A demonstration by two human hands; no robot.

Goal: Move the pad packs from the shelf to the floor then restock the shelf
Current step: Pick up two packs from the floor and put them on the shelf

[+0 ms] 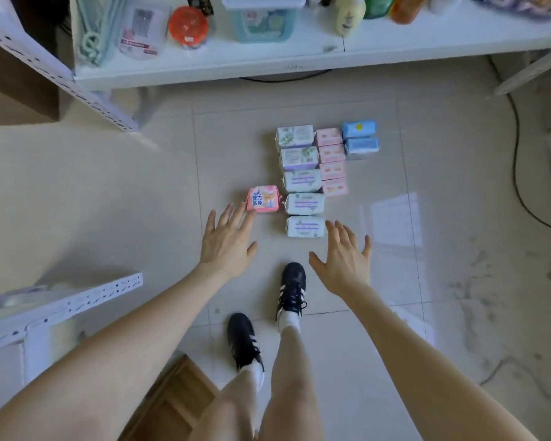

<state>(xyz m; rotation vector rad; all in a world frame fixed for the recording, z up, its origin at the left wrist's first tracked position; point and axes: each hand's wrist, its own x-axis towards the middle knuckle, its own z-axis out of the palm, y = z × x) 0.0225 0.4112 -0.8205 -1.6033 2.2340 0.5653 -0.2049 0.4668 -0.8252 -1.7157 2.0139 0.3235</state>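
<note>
Just beyond left grip (228, 241) and right grip (344, 261) — pad packs (303, 181) lie

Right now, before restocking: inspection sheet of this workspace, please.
Surface: tiled floor, smudged at right.
Job's things: white-green packs, a column of five; pink packs, four; blue packs, two; cartoon pack alone at left. All on the floor.
Clutter: wooden object by the feet.
Hands: left hand and right hand open, holding nothing.
Cables: black cable on the floor at right.
Surroundings: white shelf ahead, holding a tub and a jar.
</note>
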